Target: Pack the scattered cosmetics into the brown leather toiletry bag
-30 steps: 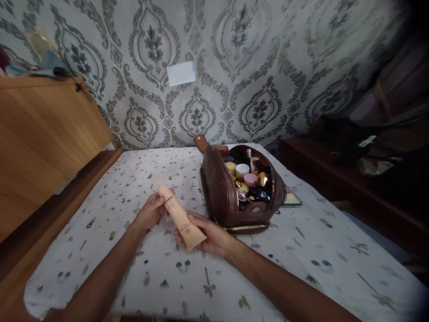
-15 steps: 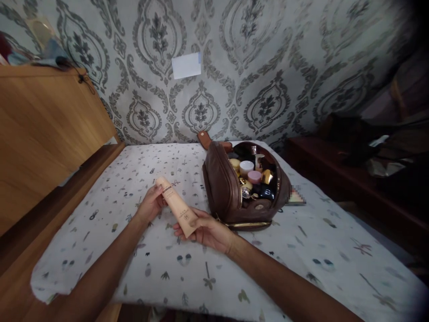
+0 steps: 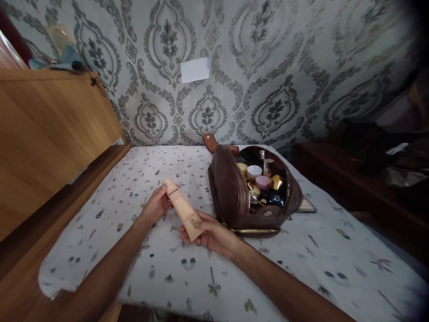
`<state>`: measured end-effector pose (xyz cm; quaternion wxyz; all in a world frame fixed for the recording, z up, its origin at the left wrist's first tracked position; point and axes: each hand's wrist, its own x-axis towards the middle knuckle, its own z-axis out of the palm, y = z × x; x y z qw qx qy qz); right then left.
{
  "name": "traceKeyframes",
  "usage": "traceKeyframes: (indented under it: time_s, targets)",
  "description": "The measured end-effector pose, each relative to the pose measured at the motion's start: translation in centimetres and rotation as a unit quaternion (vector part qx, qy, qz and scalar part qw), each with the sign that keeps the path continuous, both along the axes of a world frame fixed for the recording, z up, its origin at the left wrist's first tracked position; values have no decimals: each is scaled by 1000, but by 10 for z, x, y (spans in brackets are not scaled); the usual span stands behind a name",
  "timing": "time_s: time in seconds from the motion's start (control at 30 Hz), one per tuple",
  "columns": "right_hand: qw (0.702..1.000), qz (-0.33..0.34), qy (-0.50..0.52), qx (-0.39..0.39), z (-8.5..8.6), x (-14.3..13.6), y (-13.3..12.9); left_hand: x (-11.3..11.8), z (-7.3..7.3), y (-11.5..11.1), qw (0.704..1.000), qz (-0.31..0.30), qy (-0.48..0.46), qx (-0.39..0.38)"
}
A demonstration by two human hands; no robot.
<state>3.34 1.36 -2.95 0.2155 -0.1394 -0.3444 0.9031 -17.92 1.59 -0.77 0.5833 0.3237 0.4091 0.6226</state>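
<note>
A peach-coloured tube (image 3: 183, 209) with small print is held at a slant above the patterned white cloth. At its upper left end, my left hand (image 3: 157, 205) has its fingers closed round the cap. My right hand (image 3: 214, 235) grips the wide lower end, thumb on top and fingers beneath. Right of the hands stands a dark brown cosmetic bag (image 3: 229, 183), unzipped. Inside it are a white-lidded jar (image 3: 254, 172), a pink-lidded jar (image 3: 263, 182), a gold cap (image 3: 276, 181) and several other small containers.
The white printed cloth (image 3: 110, 223) covers the surface under the hands. On the left rises a wooden cabinet (image 3: 56, 129). A white paper (image 3: 195, 70) is on the patterned wall behind. Dark red furniture (image 3: 321, 165) with dark items stands at the right.
The whole view has shifted, so the hands, tube and bag appear slightly farther right and lower. Both hands keep their hold on the tube.
</note>
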Motion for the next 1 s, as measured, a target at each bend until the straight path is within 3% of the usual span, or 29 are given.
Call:
traceKeyframes:
  time_s: [0.2, 0.53, 0.73, 0.93, 1.0]
  targets:
    - [1000, -3, -9, 2, 1, 0, 0, -2, -3, 1, 1000, -16, -15, 4]
    - [999, -11, -37, 10, 9, -2, -1, -1, 3, -3, 998, -37, -36, 38]
    - [978, -68, -108, 167, 4, -7, -9, 0, 0, -1, 998, 39, -32, 28]
    - [907, -120, -214, 343, 0, -10, -23, 3, -2, 1, 998, 58, -15, 24]
    - [895, -125, -221, 366, 1, -9, -23, 4, -1, 1, 998, 58, -10, 25]
